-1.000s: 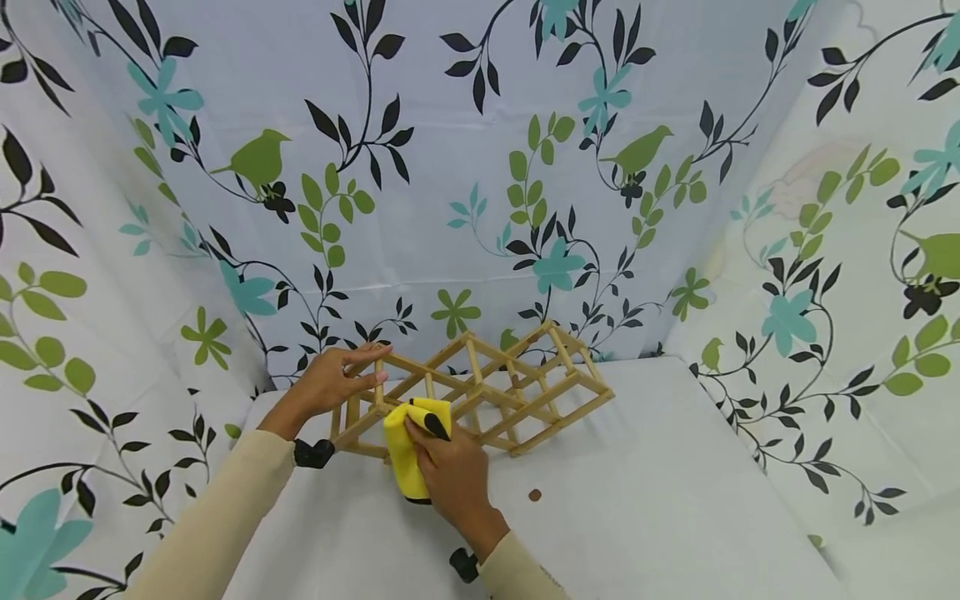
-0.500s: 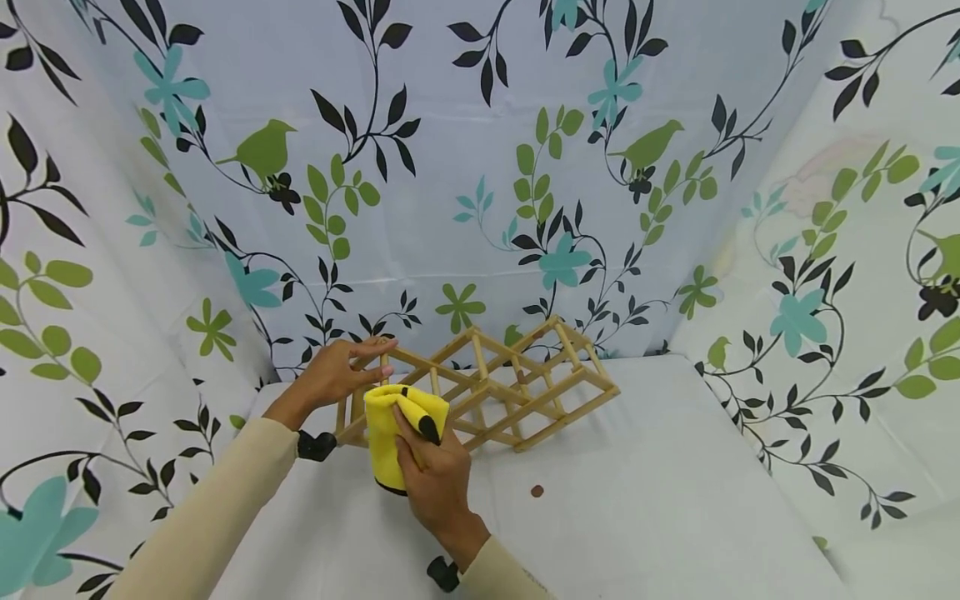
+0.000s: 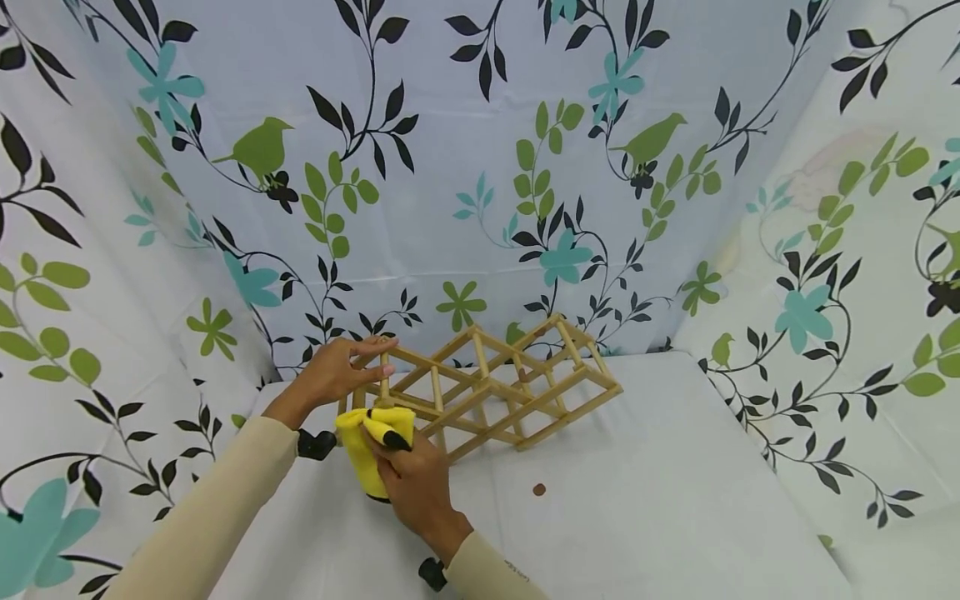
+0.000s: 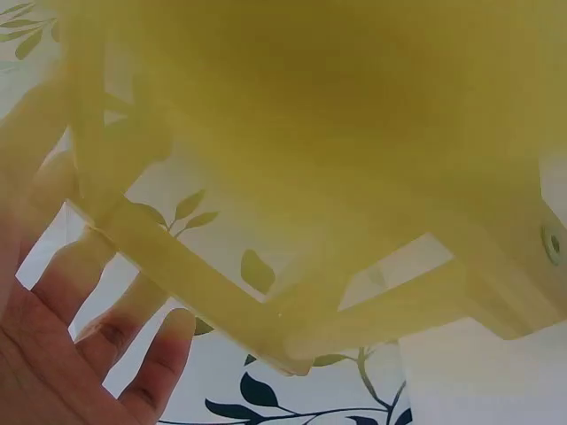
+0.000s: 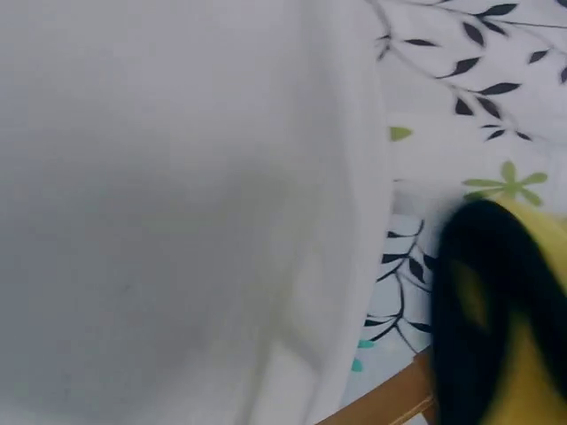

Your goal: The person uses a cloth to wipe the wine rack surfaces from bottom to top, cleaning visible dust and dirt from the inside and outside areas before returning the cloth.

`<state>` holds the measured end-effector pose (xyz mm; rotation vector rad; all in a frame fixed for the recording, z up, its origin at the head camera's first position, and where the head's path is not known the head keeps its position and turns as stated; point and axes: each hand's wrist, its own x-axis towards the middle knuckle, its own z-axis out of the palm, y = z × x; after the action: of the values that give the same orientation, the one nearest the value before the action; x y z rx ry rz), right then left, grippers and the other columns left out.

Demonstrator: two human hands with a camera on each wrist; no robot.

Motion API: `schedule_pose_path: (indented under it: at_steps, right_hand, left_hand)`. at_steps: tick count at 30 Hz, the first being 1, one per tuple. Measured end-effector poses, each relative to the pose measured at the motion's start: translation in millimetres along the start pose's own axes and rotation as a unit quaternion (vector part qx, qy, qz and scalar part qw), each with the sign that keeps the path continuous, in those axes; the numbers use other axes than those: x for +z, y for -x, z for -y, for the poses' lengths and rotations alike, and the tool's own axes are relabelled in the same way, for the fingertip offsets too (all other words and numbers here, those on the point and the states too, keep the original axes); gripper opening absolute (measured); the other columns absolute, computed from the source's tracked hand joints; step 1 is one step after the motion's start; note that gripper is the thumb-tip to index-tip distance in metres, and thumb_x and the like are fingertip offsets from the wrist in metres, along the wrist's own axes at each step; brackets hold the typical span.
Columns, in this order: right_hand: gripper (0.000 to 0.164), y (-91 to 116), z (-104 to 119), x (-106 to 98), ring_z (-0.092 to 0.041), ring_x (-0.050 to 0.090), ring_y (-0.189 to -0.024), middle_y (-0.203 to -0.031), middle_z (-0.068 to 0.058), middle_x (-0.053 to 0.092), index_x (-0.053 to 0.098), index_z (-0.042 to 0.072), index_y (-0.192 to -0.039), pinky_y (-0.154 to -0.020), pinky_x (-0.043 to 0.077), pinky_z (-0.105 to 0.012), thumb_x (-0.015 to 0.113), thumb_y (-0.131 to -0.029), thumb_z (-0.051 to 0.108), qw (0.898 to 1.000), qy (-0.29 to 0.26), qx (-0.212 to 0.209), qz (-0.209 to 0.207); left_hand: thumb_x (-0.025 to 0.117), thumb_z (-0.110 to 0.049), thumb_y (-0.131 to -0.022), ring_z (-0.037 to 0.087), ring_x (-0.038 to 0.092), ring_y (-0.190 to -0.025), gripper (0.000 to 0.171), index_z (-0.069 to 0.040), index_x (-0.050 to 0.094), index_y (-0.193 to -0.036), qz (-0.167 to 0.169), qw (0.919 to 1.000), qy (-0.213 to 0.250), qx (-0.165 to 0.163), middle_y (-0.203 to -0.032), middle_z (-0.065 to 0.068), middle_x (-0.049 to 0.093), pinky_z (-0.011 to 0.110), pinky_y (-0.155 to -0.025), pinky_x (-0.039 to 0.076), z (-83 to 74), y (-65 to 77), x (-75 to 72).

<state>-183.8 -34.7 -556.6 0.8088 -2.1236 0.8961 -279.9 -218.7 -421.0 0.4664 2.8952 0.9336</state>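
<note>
A light wooden lattice rack [image 3: 480, 387], shaped like a folding wine rack, stands at the back of the white table. My left hand [image 3: 341, 371] holds its upper left corner, thumb in front and fingers behind. The left wrist view shows that hand [image 4: 97, 345] beside the wooden bars, its upper part blurred by yellow. In my right hand [image 3: 416, 479] is a bunched yellow cloth [image 3: 360, 454] with black edging, against the rack's front left part. Part of the cloth [image 5: 540, 381] appears blurred in the right wrist view; the right hand is not visible there.
The white table [image 3: 637, 500] carries a small brown round spot [image 3: 539, 490] in front of the rack. A curtain [image 3: 420, 208] printed with leaves, birds and flowers hangs behind and at both sides. Dark wrist straps [image 3: 315, 445] sit on both arms.
My right hand has moved left with the yellow cloth along the rack's front, rising slightly and then dropping. The left hand keeps its place on the rack's corner.
</note>
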Motion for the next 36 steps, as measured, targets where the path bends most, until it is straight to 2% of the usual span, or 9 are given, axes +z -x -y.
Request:
schedule_pose_path:
  at_steps: [3,5,10,16,23,29,32,34,36]
  right_hand:
    - [0.039,5.0,-2.8,0.7,-0.009,0.075,-0.103,-0.121,0.001,0.078,0.072,0.036,-0.136,-0.086,0.061,-0.022,0.075,-0.101,0.02,0.994,0.009,0.005,0.109]
    - [0.037,10.3,-4.2,-0.3,-0.008,0.074,-0.102,-0.122,0.001,0.078,0.073,0.037,-0.133,-0.085,0.061,-0.022,0.076,-0.1,0.021,0.99,0.014,-0.002,0.139]
    - [0.029,8.5,-7.8,-0.1,-0.008,0.073,-0.095,-0.113,0.001,0.077,0.08,0.03,-0.125,-0.079,0.06,-0.02,0.078,-0.098,0.02,0.992,0.018,0.015,0.122]
    - [0.04,14.2,-10.6,-6.8,-0.005,0.068,-0.086,-0.116,0.005,0.079,0.076,0.042,-0.126,-0.06,0.045,-0.019,0.079,-0.092,0.02,0.967,0.04,0.17,0.188]
    - [0.02,8.5,-5.0,-8.1,-0.006,0.071,-0.088,-0.105,0.005,0.077,0.085,0.027,-0.113,-0.073,0.057,-0.018,0.079,-0.095,0.021,0.99,0.052,0.022,0.126]
    - [0.04,17.0,-17.6,-13.9,-0.004,0.069,-0.089,-0.115,0.007,0.078,0.073,0.045,-0.13,-0.062,0.05,-0.019,0.077,-0.096,0.024,0.968,0.073,0.125,0.205]
    - [0.042,30.3,-29.5,-25.8,-0.007,0.071,-0.086,-0.109,0.004,0.08,0.077,0.04,-0.127,-0.064,0.055,-0.022,0.08,-0.09,0.019,0.984,0.065,0.09,0.139]
    - [0.041,34.6,-36.9,-32.5,-0.011,0.073,-0.084,-0.103,-0.001,0.081,0.081,0.03,-0.125,-0.068,0.06,-0.024,0.082,-0.088,0.013,0.996,0.051,0.055,0.038]
    - [0.04,35.0,-45.0,-34.8,-0.016,0.076,-0.086,-0.103,-0.007,0.081,0.082,0.022,-0.124,-0.073,0.064,-0.029,0.083,-0.086,0.008,0.996,0.041,0.05,-0.063]
  left_hand:
    - [0.072,-0.044,-0.101,0.053,0.048,-0.146,0.06,-0.027,0.054,-0.156,0.007,1.0,0.002,-0.002,-0.165,0.017,0.045,0.071,-0.111,0.045,-1.3,-2.0,1.1]
    - [0.071,-0.044,-0.102,0.052,0.046,-0.147,0.06,-0.027,0.054,-0.156,0.012,0.9999,0.005,0.002,-0.166,0.017,0.044,0.072,-0.113,0.043,-2.0,-3.7,1.9]
    - [0.072,-0.042,-0.101,0.053,0.042,-0.15,0.058,-0.025,0.056,-0.155,-0.001,0.9999,0.007,0.01,-0.164,0.017,0.046,0.075,-0.115,0.038,-4.2,-7.6,0.6]
    - [0.072,-0.046,-0.101,0.053,0.04,-0.151,0.059,-0.026,0.056,-0.155,0.007,0.9999,0.007,0.01,-0.165,0.016,0.045,0.073,-0.114,0.041,-5.0,-8.4,-1.2]
    - [0.072,-0.045,-0.101,0.054,0.041,-0.15,0.059,-0.026,0.056,-0.155,0.002,1.0,-0.006,0.004,-0.165,0.017,0.046,0.072,-0.112,0.044,-2.5,-4.8,-4.1]
    - [0.071,-0.05,-0.101,0.055,0.038,-0.151,0.062,-0.028,0.055,-0.156,0.011,0.9999,-0.003,0.0,-0.166,0.016,0.044,0.074,-0.113,0.041,-0.6,-7.1,-4.1]
    - [0.071,-0.048,-0.101,0.055,0.04,-0.15,0.061,-0.028,0.054,-0.156,0.011,0.9999,-0.004,-0.001,-0.167,0.017,0.043,0.073,-0.113,0.042,-0.4,-7.0,-5.8]
    - [0.071,-0.045,-0.102,0.054,0.042,-0.149,0.06,-0.027,0.054,-0.156,0.009,0.9999,-0.006,-0.001,-0.167,0.016,0.043,0.073,-0.113,0.042,-0.8,-6.7,-6.9]
    - [0.072,-0.044,-0.102,0.054,0.043,-0.149,0.06,-0.026,0.054,-0.156,0.007,0.9999,-0.008,0.001,-0.166,0.017,0.043,0.074,-0.113,0.041,-1.1,-7.2,-7.4]
